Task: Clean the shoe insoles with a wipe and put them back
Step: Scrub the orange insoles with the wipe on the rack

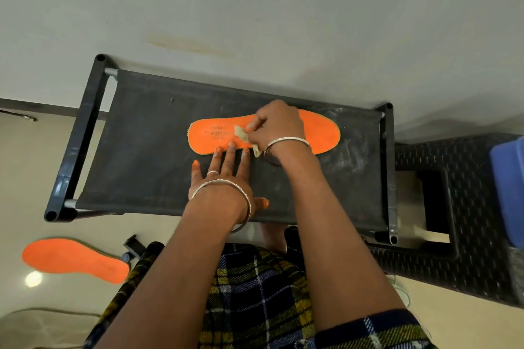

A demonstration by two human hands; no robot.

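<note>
Fabric, black and stretched taut, forms the top of a low rack (147, 173) that stands against a pale wall (283, 22). One orange insole (209, 139) lies flat on it, lengthwise, nearer the far edge than the near one and right of the middle. Its broad end points to the right edge and its printed narrow end to the left.

The right hand (276, 127) rests on the middle of this insole, hiding that part. Its grip is pinched on a small crumpled beige wipe (241, 133), which is held against the orange surface just right of the printing, with a loose end trailing over the insole's near side. A thin bangle (286, 139) circles that wrist.

The left hand (224, 178) lies palm down on the fabric, its grip spread wide and holding nothing. Three fingertips touch the near long side of the insole, the little finger rests on bare fabric, and the thumb lies by the rack's near edge. It wears a ring (212, 173) and a second bangle (224, 182).

A second orange insole (73, 259) lies on the floor (34, 178), below the rack's near left corner and well apart from it. Beyond the right edge stands a black woven piece (476, 207) with a blue object (507, 190) on it. A plaid garment (255, 292) fills the bottom of the view.
</note>
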